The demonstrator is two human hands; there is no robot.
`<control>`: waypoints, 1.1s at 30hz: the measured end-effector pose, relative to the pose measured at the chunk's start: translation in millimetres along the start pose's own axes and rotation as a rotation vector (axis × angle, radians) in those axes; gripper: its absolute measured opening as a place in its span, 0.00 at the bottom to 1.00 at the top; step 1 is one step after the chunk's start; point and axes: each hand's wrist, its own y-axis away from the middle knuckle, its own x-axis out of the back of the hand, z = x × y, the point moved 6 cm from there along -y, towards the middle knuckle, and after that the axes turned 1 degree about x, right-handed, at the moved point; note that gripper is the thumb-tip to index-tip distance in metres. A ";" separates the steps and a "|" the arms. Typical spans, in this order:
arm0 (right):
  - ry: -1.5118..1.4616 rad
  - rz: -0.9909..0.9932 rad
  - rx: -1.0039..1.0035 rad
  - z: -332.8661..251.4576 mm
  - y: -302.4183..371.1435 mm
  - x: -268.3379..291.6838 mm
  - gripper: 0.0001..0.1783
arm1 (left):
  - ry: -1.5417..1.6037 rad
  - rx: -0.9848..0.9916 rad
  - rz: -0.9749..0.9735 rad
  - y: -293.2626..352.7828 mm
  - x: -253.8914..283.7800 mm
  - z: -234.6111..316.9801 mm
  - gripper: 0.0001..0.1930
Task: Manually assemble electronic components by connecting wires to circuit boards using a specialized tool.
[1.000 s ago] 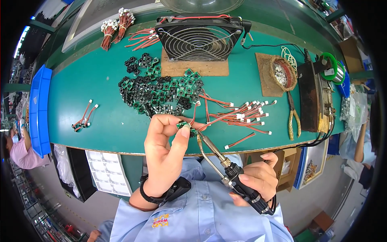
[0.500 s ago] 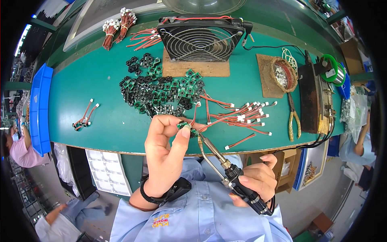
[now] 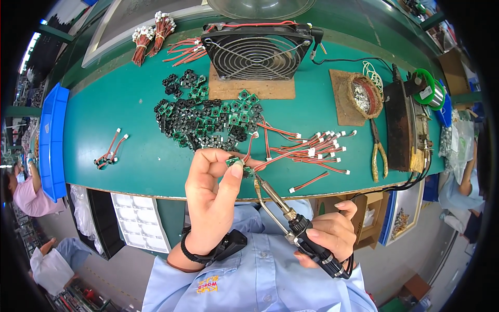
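Between thumb and fingers, my left hand [image 3: 212, 182] pinches a small green circuit board [image 3: 235, 162] together with a red-and-black wire lead [image 3: 250, 147] that ends in a white plug. My right hand [image 3: 332, 235] is wrapped round the black handle of a soldering iron [image 3: 306, 231]. The iron's tip and its curved solder feed tube [image 3: 265, 203] point up and left, close against the edge of the board; whether the tip touches it I cannot tell. Just beyond my left hand lies a heap of green-and-black circuit boards [image 3: 208, 119]. Loose wire leads [image 3: 312, 151] with white plugs are spread to its right.
A black fan [image 3: 257, 54] stands at the back. To the right are a round tin of solder scraps [image 3: 364, 96], pliers [image 3: 379, 156], a dark metal box [image 3: 403, 125] and a solder spool [image 3: 429, 91]. Finished-looking wired boards [image 3: 106, 158] lie left, near a blue tray [image 3: 52, 140].
Both hands hold nearly the same pose; the board and iron tip have shifted very slightly. At lower left, a person in the background has moved.
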 end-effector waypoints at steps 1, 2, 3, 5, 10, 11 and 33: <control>-0.003 0.004 0.003 0.0 0.2 0.2 0.26 | -0.004 0.000 0.001 -0.2 -0.1 0.0 0.08; -0.003 0.006 0.003 0.0 0.3 0.4 0.26 | -0.007 0.001 0.003 -0.5 -0.3 0.0 0.08; 0.001 0.009 0.005 -0.2 0.5 0.7 0.26 | -0.007 0.001 0.001 -0.8 -0.9 0.2 0.08; 0.004 0.014 0.012 -0.4 0.9 0.5 0.26 | -0.020 -0.003 0.003 -0.5 -0.9 1.0 0.08; 0.033 0.004 0.016 -1.6 4.7 7.2 0.24 | 0.009 0.000 0.003 -0.8 -0.7 1.3 0.08; 0.025 0.041 0.021 -0.7 8.7 12.3 0.23 | 0.009 -0.001 0.003 -1.1 0.1 1.4 0.08; 0.009 0.019 0.026 -4.3 2.3 4.2 0.23 | -0.021 -0.005 -0.020 4.7 1.4 2.8 0.07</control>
